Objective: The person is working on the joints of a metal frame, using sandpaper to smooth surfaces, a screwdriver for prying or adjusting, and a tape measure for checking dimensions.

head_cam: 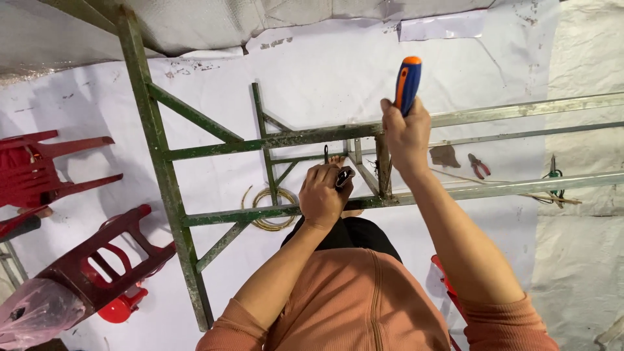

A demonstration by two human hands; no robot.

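R hand (405,133) was fisted round a blue-and-orange-handled screwdriver (408,83), handle up toward 12 o'clock, against the green-painted metal scaffold frame (166,175). L hand (322,195), at 7 o'clock from it, gripped a small dark object (344,177), poss. a clamp. Red-handled pliers (480,166) lay at 3 o'clock; red plastic chairs (97,260) at 8.

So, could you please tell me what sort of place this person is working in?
Probably a makeshift workshop or work site: a paint-worn green metal frame stands on white sheeting, pliers and coiled wire lie on the ground, and the right hand grips a screwdriver.
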